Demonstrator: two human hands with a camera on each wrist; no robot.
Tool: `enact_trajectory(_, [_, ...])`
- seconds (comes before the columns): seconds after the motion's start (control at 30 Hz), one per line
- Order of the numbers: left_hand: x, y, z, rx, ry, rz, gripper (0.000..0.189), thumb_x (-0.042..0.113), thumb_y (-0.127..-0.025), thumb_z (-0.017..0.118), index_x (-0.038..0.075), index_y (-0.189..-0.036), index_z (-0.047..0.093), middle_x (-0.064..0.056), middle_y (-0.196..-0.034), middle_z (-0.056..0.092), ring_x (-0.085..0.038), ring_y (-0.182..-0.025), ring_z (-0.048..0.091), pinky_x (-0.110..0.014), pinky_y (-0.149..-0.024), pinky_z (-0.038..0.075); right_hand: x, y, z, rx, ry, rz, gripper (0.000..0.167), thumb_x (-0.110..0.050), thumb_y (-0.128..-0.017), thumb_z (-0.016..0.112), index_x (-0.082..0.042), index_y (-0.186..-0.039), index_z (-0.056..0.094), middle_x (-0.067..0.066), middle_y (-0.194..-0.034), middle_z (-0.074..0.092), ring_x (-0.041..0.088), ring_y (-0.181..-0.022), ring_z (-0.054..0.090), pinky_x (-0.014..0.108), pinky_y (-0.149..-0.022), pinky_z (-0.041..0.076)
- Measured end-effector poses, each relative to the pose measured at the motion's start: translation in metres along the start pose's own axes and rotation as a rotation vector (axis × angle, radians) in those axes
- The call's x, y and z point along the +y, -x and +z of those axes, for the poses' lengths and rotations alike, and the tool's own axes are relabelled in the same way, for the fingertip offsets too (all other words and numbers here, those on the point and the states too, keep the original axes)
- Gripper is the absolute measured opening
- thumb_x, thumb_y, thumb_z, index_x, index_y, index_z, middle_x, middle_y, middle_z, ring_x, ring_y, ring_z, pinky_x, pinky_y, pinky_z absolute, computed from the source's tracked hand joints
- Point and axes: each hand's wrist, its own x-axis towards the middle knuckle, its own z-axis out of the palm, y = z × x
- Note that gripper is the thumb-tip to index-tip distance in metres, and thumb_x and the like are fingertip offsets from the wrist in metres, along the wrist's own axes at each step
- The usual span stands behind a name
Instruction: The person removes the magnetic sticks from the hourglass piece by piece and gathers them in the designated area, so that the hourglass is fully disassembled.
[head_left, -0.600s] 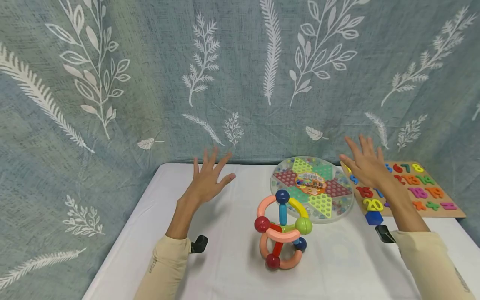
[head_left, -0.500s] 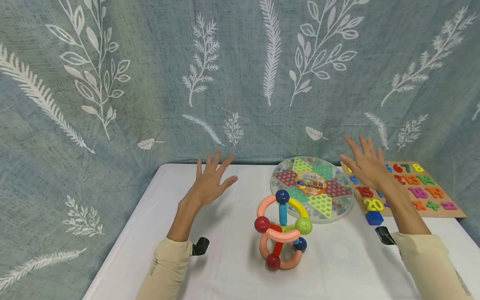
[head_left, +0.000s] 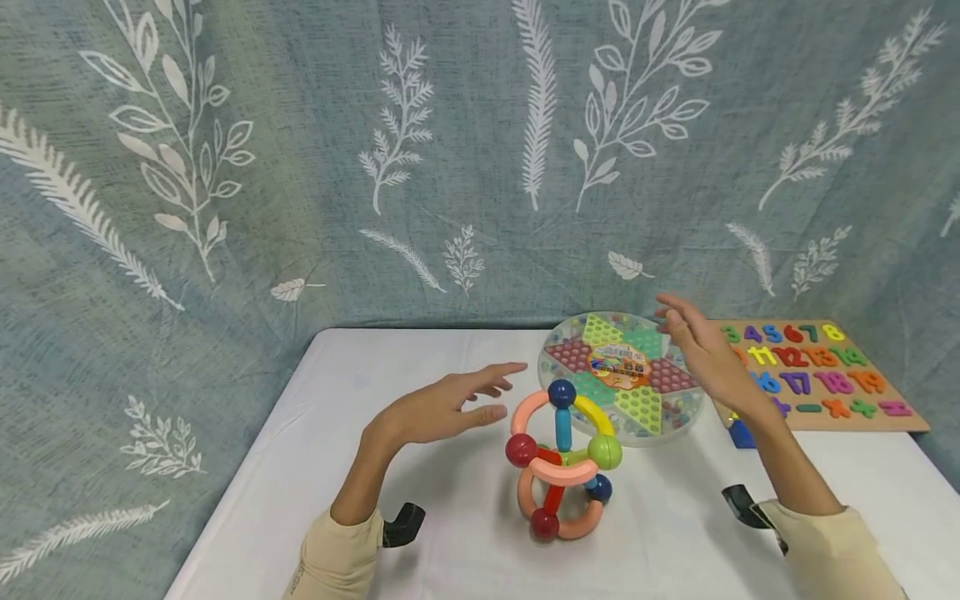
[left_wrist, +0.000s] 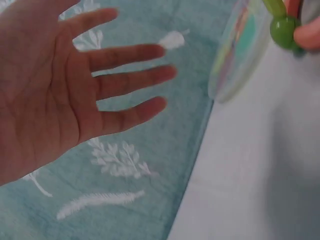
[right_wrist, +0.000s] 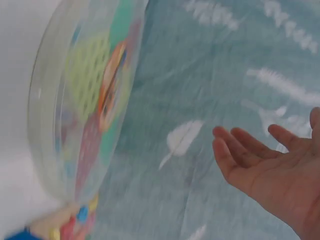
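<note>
A toy frame of coloured balls and curved rods (head_left: 564, 473) stands on the white table, with salmon, red, yellow, blue and green parts. My left hand (head_left: 442, 407) hovers to its left, fingers extended toward it and nothing in the palm. In the left wrist view the same hand (left_wrist: 75, 85) shows an empty palm with spread fingers, and a green ball (left_wrist: 284, 31) of the toy appears at top right. My right hand (head_left: 705, 354) is raised near the right rim of a round Chinese checkers board (head_left: 641, 408). Its palm (right_wrist: 275, 185) is empty, fingers loosely bent.
A wooden number board (head_left: 821, 421) with coloured digits and signs lies at the back right. Close to its near left corner sits a small blue block (head_left: 742, 434). A leaf-patterned curtain (head_left: 480, 150) hangs behind the table (head_left: 450, 550).
Both hands have turned from palm-down with spread fingers to thumb-up, facing inward. The left has swung right toward the toy; the right has shifted left, uncovering more of the number board.
</note>
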Motion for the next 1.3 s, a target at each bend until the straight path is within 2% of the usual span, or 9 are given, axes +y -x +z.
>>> enact_trajectory(0.1, [0.012, 0.004, 0.005, -0.067, 0.010, 0.021, 0.062, 0.042, -0.105, 0.060, 0.037, -0.162, 0.035, 0.000, -0.142, 0.065, -0.022, -0.132, 0.063, -0.049, -0.110, 0.051, -0.011, 0.005, 0.017, -0.024, -0.080, -0.025, 0.057, -0.036, -0.116, 0.025, -0.003, -0.163, 0.027, 0.033, -0.153, 0.045, 0.056, -0.137, 0.050, 0.071, -0.112, 0.040])
enact_trajectory(0.23, [0.025, 0.008, 0.008, -0.118, 0.028, 0.040, 0.063, 0.039, -0.101, 0.069, 0.035, -0.158, 0.042, 0.006, -0.122, 0.073, -0.013, -0.115, 0.071, -0.034, -0.098, 0.055, -0.026, 0.010, 0.037, -0.086, -0.156, -0.056, 0.056, -0.036, -0.116, 0.023, -0.003, -0.161, 0.034, 0.031, -0.148, 0.052, 0.053, -0.132, 0.058, 0.048, -0.108, 0.055])
enact_trajectory(0.33, [0.030, 0.009, 0.009, -0.143, 0.013, 0.068, 0.059, 0.035, -0.097, 0.075, 0.028, -0.151, 0.051, 0.007, -0.115, 0.075, -0.005, -0.105, 0.071, -0.027, -0.095, 0.056, -0.035, 0.012, 0.049, -0.158, -0.207, -0.059, 0.056, -0.037, -0.116, 0.024, -0.004, -0.160, 0.036, 0.028, -0.152, 0.051, 0.050, -0.132, 0.059, 0.031, -0.105, 0.056])
enact_trajectory(0.5, [0.032, 0.008, 0.008, -0.161, -0.002, 0.115, 0.040, 0.032, -0.097, 0.075, 0.019, -0.133, 0.065, 0.005, -0.110, 0.077, 0.002, -0.094, 0.068, -0.023, -0.091, 0.056, -0.043, 0.009, 0.066, -0.255, -0.282, -0.055, 0.056, -0.038, -0.116, 0.027, -0.003, -0.158, 0.039, 0.027, -0.153, 0.051, 0.048, -0.131, 0.060, 0.049, -0.108, 0.054])
enact_trajectory(0.67, [0.030, 0.005, 0.007, -0.128, -0.005, 0.141, 0.035, 0.032, -0.098, 0.074, 0.019, -0.130, 0.068, 0.006, -0.110, 0.077, 0.002, -0.094, 0.068, -0.023, -0.090, 0.056, -0.045, 0.003, 0.083, -0.329, -0.274, -0.063, 0.053, -0.038, -0.116, 0.029, -0.008, -0.156, 0.045, 0.024, -0.143, 0.061, 0.044, -0.134, 0.059, 0.063, -0.112, 0.047])
enact_trajectory(0.83, [0.031, 0.000, 0.006, -0.111, -0.016, 0.189, 0.033, 0.030, -0.099, 0.072, 0.018, -0.130, 0.068, 0.006, -0.113, 0.077, 0.002, -0.095, 0.069, -0.024, -0.092, 0.057, -0.047, 0.001, 0.094, -0.346, -0.267, -0.053, 0.045, -0.035, -0.115, 0.038, -0.011, -0.150, 0.053, 0.018, -0.138, 0.065, 0.033, -0.125, 0.067, 0.053, -0.110, 0.051])
enact_trajectory(1.03, [0.032, 0.001, 0.007, -0.132, 0.001, 0.224, 0.031, 0.030, -0.099, 0.073, 0.017, -0.127, 0.069, 0.004, -0.114, 0.078, 0.004, -0.093, 0.070, -0.024, -0.093, 0.057, -0.050, 0.006, 0.101, -0.297, -0.365, 0.040, 0.039, -0.027, -0.112, 0.050, 0.000, -0.137, 0.061, 0.022, -0.120, 0.072, 0.023, -0.101, 0.076, 0.030, -0.092, 0.061])
enact_trajectory(1.17, [0.034, 0.004, 0.008, -0.123, 0.007, 0.214, 0.031, 0.026, -0.098, 0.074, 0.017, -0.128, 0.070, 0.003, -0.110, 0.079, 0.005, -0.090, 0.069, -0.029, -0.092, 0.059, -0.054, 0.007, 0.105, -0.285, -0.462, 0.135, 0.038, -0.025, -0.109, 0.056, 0.005, -0.132, 0.061, 0.026, -0.112, 0.073, 0.016, -0.094, 0.077, 0.031, -0.087, 0.063])
enact_trajectory(1.3, [0.036, 0.007, 0.010, -0.125, -0.003, 0.219, 0.034, 0.019, -0.098, 0.072, 0.014, -0.131, 0.068, 0.001, -0.106, 0.079, 0.007, -0.086, 0.067, -0.026, -0.090, 0.060, -0.057, 0.010, 0.107, -0.308, -0.503, 0.205, 0.041, -0.024, -0.106, 0.062, 0.007, -0.132, 0.059, 0.022, -0.111, 0.073, 0.020, -0.092, 0.078, 0.040, -0.087, 0.064])
